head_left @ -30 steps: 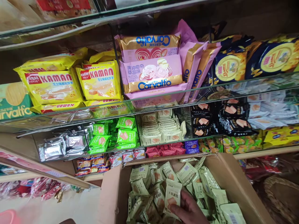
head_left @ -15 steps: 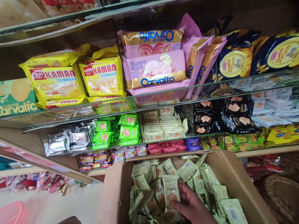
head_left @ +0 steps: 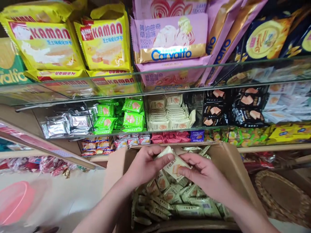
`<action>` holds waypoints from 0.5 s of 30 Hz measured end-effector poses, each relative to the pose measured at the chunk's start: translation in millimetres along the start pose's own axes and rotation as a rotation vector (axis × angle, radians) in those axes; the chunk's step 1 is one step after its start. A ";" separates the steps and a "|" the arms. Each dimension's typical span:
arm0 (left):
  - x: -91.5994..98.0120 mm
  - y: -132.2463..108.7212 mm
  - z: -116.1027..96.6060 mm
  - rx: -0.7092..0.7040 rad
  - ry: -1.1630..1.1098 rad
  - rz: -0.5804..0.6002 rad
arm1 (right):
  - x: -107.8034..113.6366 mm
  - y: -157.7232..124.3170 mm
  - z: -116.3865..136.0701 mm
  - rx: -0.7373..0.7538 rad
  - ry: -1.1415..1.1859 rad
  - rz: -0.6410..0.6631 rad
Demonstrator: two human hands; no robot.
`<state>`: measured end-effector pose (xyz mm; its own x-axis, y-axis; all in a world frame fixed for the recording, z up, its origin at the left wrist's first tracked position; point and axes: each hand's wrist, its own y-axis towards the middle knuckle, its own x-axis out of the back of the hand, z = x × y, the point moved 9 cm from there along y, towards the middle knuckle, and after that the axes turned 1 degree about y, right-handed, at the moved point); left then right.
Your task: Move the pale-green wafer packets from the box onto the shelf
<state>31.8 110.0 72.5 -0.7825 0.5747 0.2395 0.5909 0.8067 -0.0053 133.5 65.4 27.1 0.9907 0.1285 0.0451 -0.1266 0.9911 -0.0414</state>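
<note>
Between both hands I hold a pale green snack packet, tilted, with a picture of a biscuit-like piece on its front. My left hand pinches its upper left side, thumb on the front. My right hand grips its lower right side, thumb likewise on the front; whether more packets lie behind it is hidden. Below the hands stands an open cardboard box full of loose packets of the same kind. Straight ahead, on the lower glass shelf, similar cream packets stand in stacked rows.
Green packets and silver packets lie left of the cream ones, black packets right. The upper glass shelf holds yellow wafer packs and pink cookie packs. A pink basin and a woven basket flank the box.
My left hand has come into view and taken hold of the packet too. My right hand has raised the packet from among the others in the box. The view has tipped downward.
</note>
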 end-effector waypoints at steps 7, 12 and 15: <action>26.4 -16.9 58.7 0.066 -0.280 -0.399 | 29.3 20.6 26.2 0.111 -0.479 -0.204; 11.7 -24.7 86.7 0.128 -0.424 -0.360 | 65.6 96.0 96.8 0.368 -0.964 -0.451; -2.0 -25.4 96.0 0.142 -0.433 -0.267 | 88.1 158.6 96.1 0.217 -1.117 -0.511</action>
<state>-0.4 101.5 -21.1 -0.9293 0.3269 -0.1720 0.3513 0.9262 -0.1373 195.9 237.4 120.5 0.3584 -0.4186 0.8345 0.1493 0.9080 0.3914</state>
